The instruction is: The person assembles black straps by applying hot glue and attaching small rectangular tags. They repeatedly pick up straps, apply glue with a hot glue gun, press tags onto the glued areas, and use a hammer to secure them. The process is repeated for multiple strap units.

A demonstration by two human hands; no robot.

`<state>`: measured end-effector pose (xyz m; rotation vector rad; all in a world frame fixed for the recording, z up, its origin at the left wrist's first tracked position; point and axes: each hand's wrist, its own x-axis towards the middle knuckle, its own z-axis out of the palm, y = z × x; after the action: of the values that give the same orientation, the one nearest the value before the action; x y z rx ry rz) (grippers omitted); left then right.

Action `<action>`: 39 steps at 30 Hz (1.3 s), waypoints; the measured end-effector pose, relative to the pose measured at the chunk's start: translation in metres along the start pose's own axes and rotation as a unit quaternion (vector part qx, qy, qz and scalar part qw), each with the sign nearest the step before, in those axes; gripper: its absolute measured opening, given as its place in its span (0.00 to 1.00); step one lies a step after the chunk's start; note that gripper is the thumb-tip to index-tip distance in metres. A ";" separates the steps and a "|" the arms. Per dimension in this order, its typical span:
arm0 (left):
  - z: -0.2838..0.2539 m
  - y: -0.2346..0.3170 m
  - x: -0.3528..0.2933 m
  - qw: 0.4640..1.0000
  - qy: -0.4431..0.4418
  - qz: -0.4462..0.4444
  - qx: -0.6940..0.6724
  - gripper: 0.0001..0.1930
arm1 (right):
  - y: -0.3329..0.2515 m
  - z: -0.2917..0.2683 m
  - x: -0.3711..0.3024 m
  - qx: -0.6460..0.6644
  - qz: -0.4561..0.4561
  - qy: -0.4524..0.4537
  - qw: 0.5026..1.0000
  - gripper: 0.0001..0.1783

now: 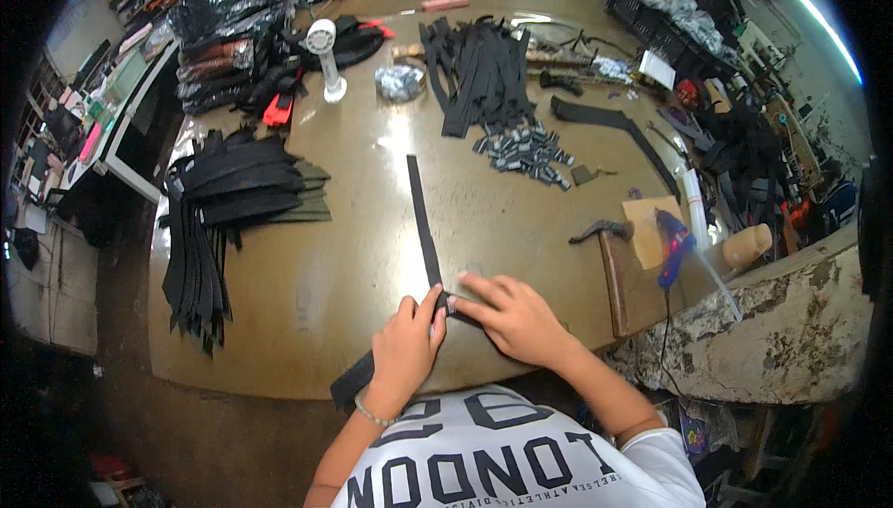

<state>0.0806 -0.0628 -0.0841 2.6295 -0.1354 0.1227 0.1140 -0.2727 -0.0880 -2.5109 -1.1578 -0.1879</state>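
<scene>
Head view: a glossy brown table (298, 261) fills the centre, a lit tube (825, 33) upper right. Lower centre, the left hand (406, 340) pinches a black strap (423, 224) extending above its fingertips; the right hand (523, 322) spreads fingers alongside, grip unclear.

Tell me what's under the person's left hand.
A black strap runs out ahead of the left hand; a black band shows to its left. The hand hides what lies between, so whether they join is unclear.

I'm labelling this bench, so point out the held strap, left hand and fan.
Held strap (423, 221): head view, middle of the stretch beyond the fingers.
Left hand (405, 345): head view, back of the hand.
Fan (328, 63): head view, white handle.
</scene>
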 end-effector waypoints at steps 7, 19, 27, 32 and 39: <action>-0.005 -0.006 -0.017 0.990 0.122 -0.010 -0.072 0.13 | 0.065 -0.044 -0.072 -0.200 0.570 0.136 0.786 0.23; -0.007 -0.017 -0.030 0.975 0.113 -0.091 -0.165 0.09 | -0.054 -0.012 -0.001 0.219 0.378 0.065 0.897 0.18; -0.012 -0.012 -0.033 0.989 0.052 -0.057 -0.126 0.13 | -0.055 -0.031 -0.008 0.159 0.360 -0.146 0.908 0.19; -0.009 -0.014 -0.029 1.000 0.021 0.002 -0.020 0.15 | -0.002 -0.022 -0.046 0.066 0.418 0.151 0.894 0.20; -0.041 -0.017 0.012 0.977 -0.019 0.206 0.058 0.09 | 0.068 -0.043 -0.047 -0.021 0.352 0.228 0.908 0.24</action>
<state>0.0920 -0.0283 -0.0550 2.6837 -0.7052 0.2271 0.1361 -0.3626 -0.0791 -2.5433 -0.0435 -0.5608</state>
